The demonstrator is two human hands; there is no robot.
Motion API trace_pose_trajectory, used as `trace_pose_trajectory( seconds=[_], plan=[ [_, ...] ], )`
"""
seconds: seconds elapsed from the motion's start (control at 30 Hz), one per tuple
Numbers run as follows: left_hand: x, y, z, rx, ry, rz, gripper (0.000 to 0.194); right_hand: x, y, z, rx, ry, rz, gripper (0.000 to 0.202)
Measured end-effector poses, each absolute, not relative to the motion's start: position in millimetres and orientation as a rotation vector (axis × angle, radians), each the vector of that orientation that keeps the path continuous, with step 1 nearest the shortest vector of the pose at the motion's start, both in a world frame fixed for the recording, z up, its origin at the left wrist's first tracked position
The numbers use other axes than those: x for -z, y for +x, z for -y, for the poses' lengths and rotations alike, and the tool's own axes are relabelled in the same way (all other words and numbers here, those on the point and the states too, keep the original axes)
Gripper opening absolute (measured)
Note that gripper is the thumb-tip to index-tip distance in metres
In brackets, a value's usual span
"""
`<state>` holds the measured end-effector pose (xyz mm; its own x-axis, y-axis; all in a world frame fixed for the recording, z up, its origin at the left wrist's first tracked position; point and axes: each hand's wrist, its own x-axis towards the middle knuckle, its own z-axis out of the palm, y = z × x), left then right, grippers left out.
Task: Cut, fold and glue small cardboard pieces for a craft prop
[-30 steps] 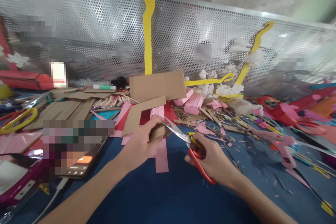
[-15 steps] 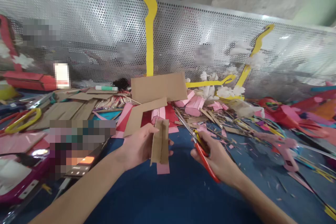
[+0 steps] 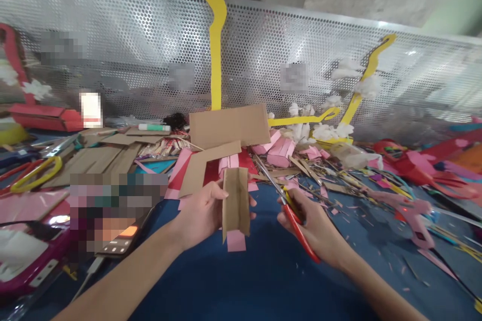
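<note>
In the middle of the head view, my left hand (image 3: 203, 213) grips a folded strip of brown cardboard (image 3: 236, 200), its thumb on the near face and its fingertips wrapped round the right edge. Below the strip's lower end shows a piece of pink paper (image 3: 236, 242); whether it is attached cannot be seen. My right hand (image 3: 311, 225) is closed round the red-handled scissors (image 3: 297, 228), whose blades point up and left, apart from the cardboard. Behind the strip lie a larger bent cardboard piece (image 3: 196, 168) and red and pink paper.
A cardboard box (image 3: 229, 125) stands at the back beside a tall yellow hook shape (image 3: 216, 60). On the right lies a pink glue gun (image 3: 410, 210) with a cord. Paper scraps litter the right side. A phone (image 3: 124, 235) and a purple power strip (image 3: 33, 261) lie left. A perforated metal panel (image 3: 256, 50) runs behind.
The cardboard strip has turned a little, showing more of its inner face, and shifted slightly right with my left hand. My right hand keeps the scissors in nearly the same place.
</note>
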<state>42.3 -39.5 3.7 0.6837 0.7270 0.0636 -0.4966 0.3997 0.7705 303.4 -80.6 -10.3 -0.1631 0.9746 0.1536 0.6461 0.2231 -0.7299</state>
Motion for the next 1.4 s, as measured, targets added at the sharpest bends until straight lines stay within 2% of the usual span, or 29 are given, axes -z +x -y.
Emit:
trace_pose_trajectory(
  seconds=[0.6,0.73,0.9,1.1,1.4],
  plan=[
    [-4,39,41,-0.771,0.881,-0.225,0.046,9,299,81,-0.723,-1.509,1.863,0.031],
    [-9,44,45,-0.896,0.958,-0.473,0.033,6,299,81,-0.69,-1.536,1.885,0.031],
    [-11,51,42,-1.082,1.287,-0.899,0.036,2,298,83,-0.617,-1.529,1.949,0.034],
    [-7,45,38,-1.123,1.729,-0.928,0.028,-1,294,88,-0.575,-1.528,2.022,0.034],
    [-13,47,45,-1.089,1.911,-1.028,0.029,3,289,89,-0.557,-1.489,2.057,0.029]
  ],
)
